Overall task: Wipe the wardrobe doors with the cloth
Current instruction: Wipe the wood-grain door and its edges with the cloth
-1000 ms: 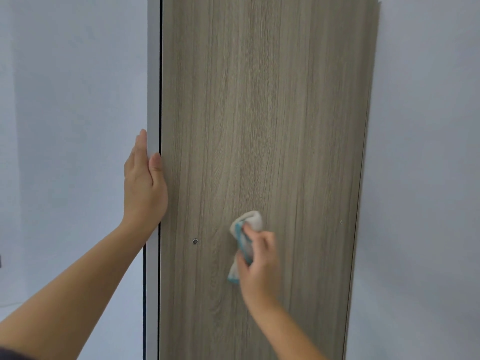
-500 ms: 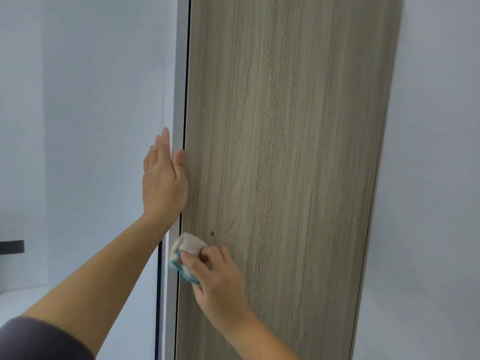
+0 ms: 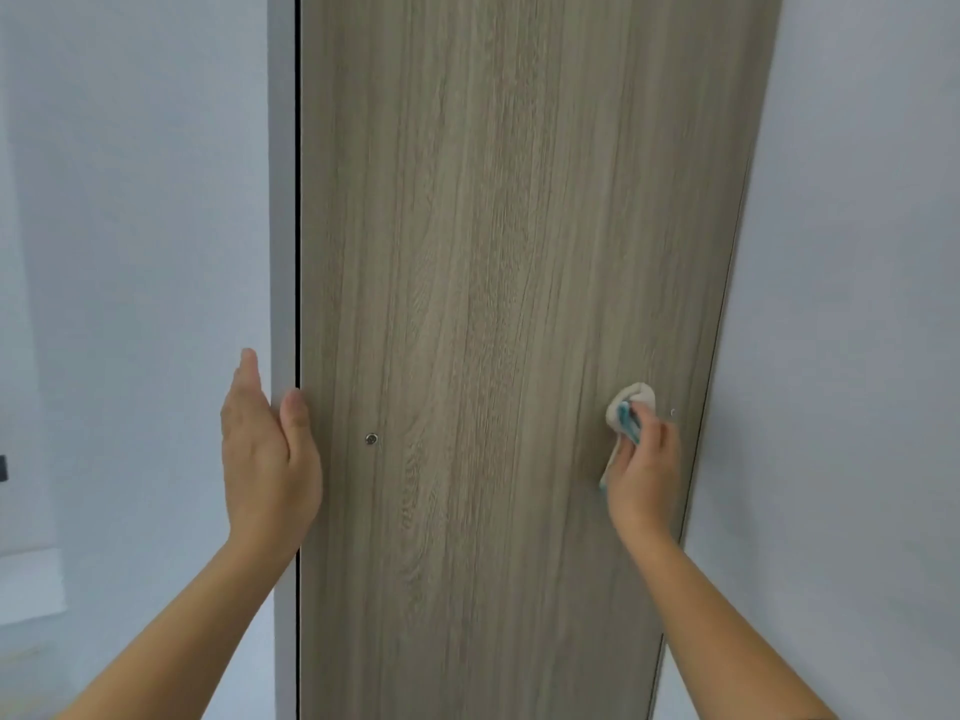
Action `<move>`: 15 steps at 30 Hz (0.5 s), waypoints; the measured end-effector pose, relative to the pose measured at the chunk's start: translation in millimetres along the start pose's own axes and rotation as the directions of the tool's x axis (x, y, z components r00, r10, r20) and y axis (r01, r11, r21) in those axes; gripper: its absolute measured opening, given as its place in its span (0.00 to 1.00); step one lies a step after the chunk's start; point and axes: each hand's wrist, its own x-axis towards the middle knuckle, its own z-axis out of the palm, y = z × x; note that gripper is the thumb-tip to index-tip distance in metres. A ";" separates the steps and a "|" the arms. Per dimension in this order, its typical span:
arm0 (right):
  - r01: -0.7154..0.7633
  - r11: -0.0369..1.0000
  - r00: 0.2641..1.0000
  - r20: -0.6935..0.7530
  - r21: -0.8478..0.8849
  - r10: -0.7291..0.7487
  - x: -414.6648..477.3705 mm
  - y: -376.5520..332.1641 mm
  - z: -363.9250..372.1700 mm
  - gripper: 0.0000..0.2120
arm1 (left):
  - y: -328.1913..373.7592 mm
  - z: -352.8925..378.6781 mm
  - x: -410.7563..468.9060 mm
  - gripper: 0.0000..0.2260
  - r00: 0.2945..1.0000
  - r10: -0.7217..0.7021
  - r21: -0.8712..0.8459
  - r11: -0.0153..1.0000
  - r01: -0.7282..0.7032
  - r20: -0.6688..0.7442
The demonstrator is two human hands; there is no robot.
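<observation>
A tall wood-grain wardrobe door (image 3: 498, 304) fills the middle of the view, swung open with its inner face toward me. My left hand (image 3: 267, 449) holds its left edge, thumb on the wood face and straight fingers along the outer side. My right hand (image 3: 644, 465) grips a bunched white cloth with blue trim (image 3: 631, 405) and presses it against the door near its right edge. A small metal screw (image 3: 371, 438) sits in the door to the right of my left thumb.
A pale grey-white panel edge (image 3: 281, 252) runs beside the door's left side, with a dark gap between them. Plain light walls (image 3: 857, 304) lie on both sides. A low white ledge (image 3: 31, 579) shows at the far left.
My right hand has swept the cloth from the door's left edge near the screw across to the right edge. My left hand stays on the left edge.
</observation>
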 end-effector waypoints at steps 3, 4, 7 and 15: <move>-0.181 0.983 0.983 -0.011 -0.044 0.181 20.1 34.9 -6.7 0.19 | -7.6 0.0 -9.4 0.25 1.000 -0.016 0.005 1.000 0.016 -0.008; -0.226 0.972 0.974 -0.015 -0.068 0.225 25.1 44.5 -10.3 0.20 | -10.2 -0.9 -12.3 0.25 1.000 -0.018 0.006 1.000 0.018 -0.006; -0.329 0.936 0.943 -0.001 -0.124 0.332 36.3 62.8 -18.2 0.21 | -20.8 -1.5 -19.3 0.25 1.000 -0.001 0.004 1.000 0.001 0.009; -0.344 0.939 0.938 0.024 -0.019 0.344 25.6 56.1 -16.4 0.18 | -31.2 3.5 -17.0 0.28 0.998 0.038 -0.106 0.994 -0.034 0.043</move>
